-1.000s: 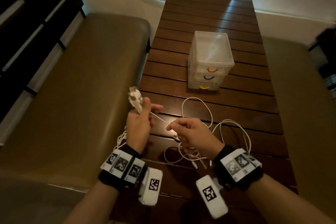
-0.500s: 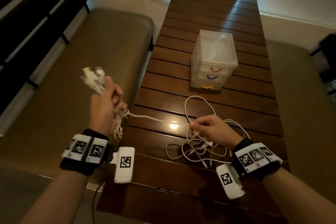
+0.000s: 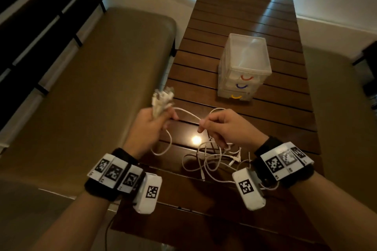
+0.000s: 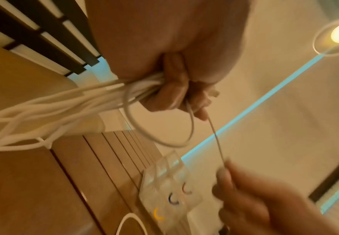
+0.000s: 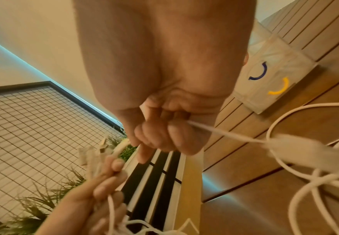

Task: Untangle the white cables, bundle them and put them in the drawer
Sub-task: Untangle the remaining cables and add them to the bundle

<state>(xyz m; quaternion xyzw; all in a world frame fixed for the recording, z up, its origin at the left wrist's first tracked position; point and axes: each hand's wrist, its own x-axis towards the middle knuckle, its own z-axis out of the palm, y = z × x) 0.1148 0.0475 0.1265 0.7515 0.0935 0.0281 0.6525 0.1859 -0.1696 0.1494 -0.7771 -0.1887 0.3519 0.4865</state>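
White thin cables (image 3: 212, 159) lay tangled at table's (image 3: 265, 120) 6 o'clock, left hand (image 3: 150, 126) fisted round gathered plug ends, right hand (image 3: 226, 128) pinching one strand; hard pulling would likely tighten knots.

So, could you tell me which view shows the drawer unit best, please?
The head view: the whole drawer unit shows sharply, shut, with red, blue and yellow handles. The left wrist view shows it small and blurred; the right wrist view hides its red-handled part behind the right hand.
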